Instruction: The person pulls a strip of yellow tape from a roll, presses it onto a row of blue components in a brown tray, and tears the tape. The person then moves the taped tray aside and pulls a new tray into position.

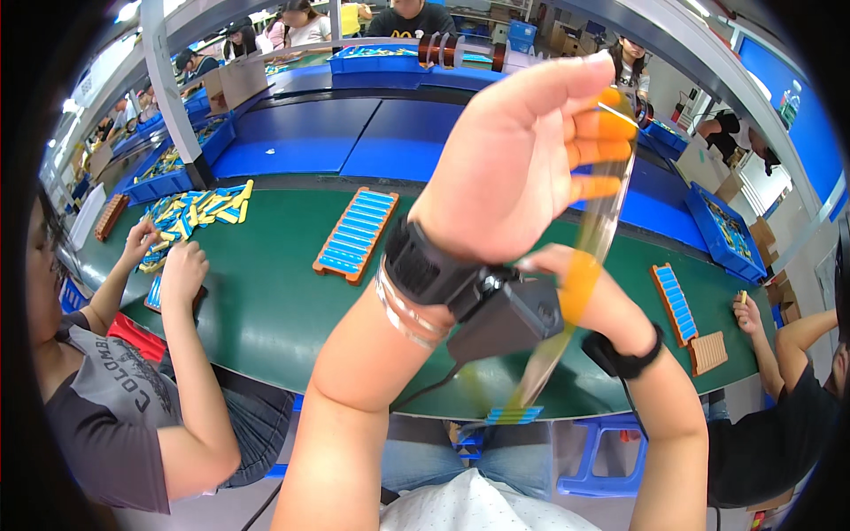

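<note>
My left hand (509, 164) is raised high in the middle, palm showing, with orange finger cots on its outstretched fingers. A clear, shiny tape-like strip (609, 190) lies across those fingertips, and the hand holds it there. The strip runs down to a small blue-striped bundle (513, 414) at the table's near edge; motion blurs its lower part. My right hand (567, 261) is lower, behind the strip and partly covered by the black device (509, 323) on my left wrist. An orange-yellow cot on it is smeared, so its grip cannot be made out.
A brown rack of blue sticks (357, 234) lies on the green table (274, 301); another rack (675, 303) is at right. A blue-and-yellow pile (199, 212) lies at left. Co-workers sit on both sides. Tape rolls (460, 53) hang on a rod above blue panels (301, 133).
</note>
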`<act>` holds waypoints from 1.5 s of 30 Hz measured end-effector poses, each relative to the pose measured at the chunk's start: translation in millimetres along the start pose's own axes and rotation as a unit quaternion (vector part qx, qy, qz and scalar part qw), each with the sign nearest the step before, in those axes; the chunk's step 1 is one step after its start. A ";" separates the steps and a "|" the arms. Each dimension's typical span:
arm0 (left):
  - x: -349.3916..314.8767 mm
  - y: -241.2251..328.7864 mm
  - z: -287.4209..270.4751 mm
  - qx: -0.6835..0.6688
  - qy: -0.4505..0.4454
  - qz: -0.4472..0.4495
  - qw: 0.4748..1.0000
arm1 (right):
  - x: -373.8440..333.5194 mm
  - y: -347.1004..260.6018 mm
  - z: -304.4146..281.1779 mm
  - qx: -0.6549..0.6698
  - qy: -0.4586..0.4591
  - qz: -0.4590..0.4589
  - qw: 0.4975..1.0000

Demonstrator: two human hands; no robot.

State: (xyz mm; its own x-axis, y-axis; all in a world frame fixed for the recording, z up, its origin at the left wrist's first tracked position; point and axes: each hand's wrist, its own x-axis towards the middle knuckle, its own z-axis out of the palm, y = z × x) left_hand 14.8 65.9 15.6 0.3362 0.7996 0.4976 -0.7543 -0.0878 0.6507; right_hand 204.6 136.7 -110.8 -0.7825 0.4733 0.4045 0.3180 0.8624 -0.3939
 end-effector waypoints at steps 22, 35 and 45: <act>-43.8 34.7 -4.3 0.008 0.192 0.015 0.981 | 134.6 -10.8 85.4 -0.220 -0.097 -0.394 0.887; -2.7 -4.4 -61.8 0.014 0.193 -0.072 0.978 | -12.7 -25.3 30.4 -0.161 -0.148 -0.231 0.948; 7.3 -17.5 -77.2 0.103 0.210 -0.130 0.963 | -122.3 -122.9 50.4 -0.072 0.113 0.065 0.989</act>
State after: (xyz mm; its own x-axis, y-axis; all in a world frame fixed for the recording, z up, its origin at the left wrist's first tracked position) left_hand -13.1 119.1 -36.4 0.2082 0.9766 0.0538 -0.5331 0.0672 0.8434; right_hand 234.3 -36.2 -153.4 -0.5950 0.5964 0.5388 0.4937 0.8002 -0.3405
